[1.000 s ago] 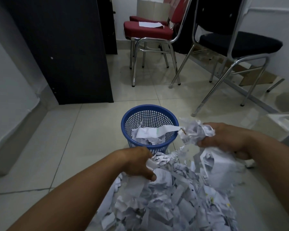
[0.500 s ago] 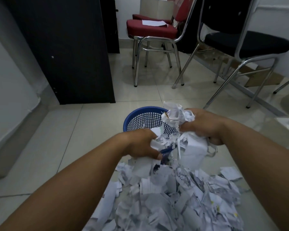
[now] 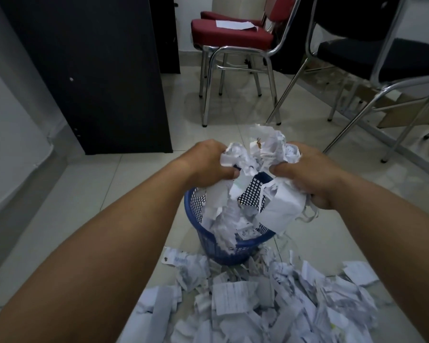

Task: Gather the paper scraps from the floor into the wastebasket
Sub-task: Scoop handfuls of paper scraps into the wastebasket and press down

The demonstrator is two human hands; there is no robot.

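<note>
While both hands hang over the blue wastebasket [image 3: 208,240], I see the left hand [image 3: 208,164] and right hand [image 3: 312,177] clenched on one bundle of paper scraps [image 3: 260,154], loose bits spilling into it. More scraps pile [image 3: 270,308] on the floor [image 3: 89,194] just in front.

Bare forearms — no sleeves, no jewellery
</note>
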